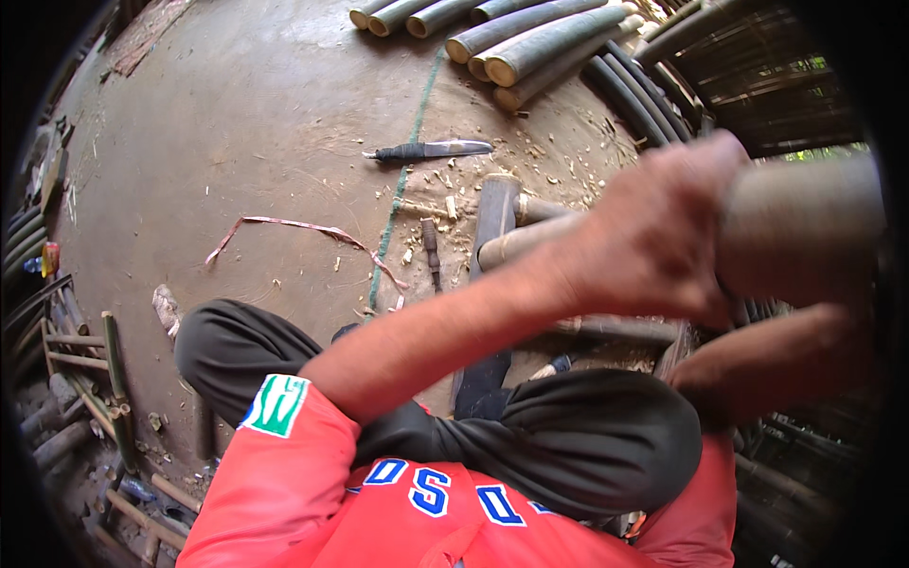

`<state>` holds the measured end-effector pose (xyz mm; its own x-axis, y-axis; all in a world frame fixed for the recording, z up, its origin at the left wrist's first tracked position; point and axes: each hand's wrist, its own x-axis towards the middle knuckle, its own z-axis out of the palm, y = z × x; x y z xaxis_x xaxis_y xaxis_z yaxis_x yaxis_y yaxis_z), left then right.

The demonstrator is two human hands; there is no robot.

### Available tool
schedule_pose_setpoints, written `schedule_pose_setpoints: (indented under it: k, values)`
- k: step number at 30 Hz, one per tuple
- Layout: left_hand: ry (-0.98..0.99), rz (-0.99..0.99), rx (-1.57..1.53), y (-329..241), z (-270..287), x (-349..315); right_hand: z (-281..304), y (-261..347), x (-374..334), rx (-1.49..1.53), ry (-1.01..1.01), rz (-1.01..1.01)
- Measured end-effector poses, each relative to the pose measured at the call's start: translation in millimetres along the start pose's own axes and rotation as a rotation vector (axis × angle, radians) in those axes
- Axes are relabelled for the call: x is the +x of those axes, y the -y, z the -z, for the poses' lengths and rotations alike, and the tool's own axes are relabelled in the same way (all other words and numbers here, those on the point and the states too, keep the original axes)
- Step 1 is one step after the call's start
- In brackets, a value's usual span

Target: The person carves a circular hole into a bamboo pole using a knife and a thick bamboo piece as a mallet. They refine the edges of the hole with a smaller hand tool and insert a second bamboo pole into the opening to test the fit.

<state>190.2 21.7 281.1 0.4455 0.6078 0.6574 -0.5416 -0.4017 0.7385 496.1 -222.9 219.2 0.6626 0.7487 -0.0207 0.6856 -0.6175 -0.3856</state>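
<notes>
My left arm reaches across to the right, and my left hand is closed round the near end of a thick grey-brown bamboo pole. Motion blurs both the hand and the pole. Below the pole my right forearm comes up; the right hand itself is hidden behind the pole, so its fingers do not show. Under my left forearm lies a joined bamboo frame. Beside it on the floor is a chisel-like tool with a dark handle. Farther off lies a knife with a wrapped black handle.
Several cut bamboo poles are stacked at the far right. Wood chips and a pink-white strip lie on the floor. A small bamboo rack stands at the left. My crossed legs are close below my arms. A woven wall rises at the right.
</notes>
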Motion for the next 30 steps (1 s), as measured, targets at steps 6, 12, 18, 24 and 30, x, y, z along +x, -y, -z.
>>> schedule_pose_setpoints:
  k: [6,12,18,24,30]
  values:
    - [0.012,0.045,0.073,-25.3,14.4,-1.2,14.4,49.6,68.7,0.09,-0.172,0.235]
    - [-0.264,0.131,0.131,-47.6,32.0,8.7,-53.8,91.7,48.2,0.257,-0.097,0.565]
    - [-0.107,0.277,-0.013,-75.3,19.8,22.4,-156.0,58.5,-118.1,0.542,0.18,0.491]
    - [-0.027,0.61,-0.142,-30.3,42.5,-77.9,-183.5,13.9,-188.6,0.314,0.326,-0.017]
    - [-0.284,1.174,-0.505,38.0,48.9,-217.2,-168.5,9.9,-204.5,0.146,0.355,-0.082]
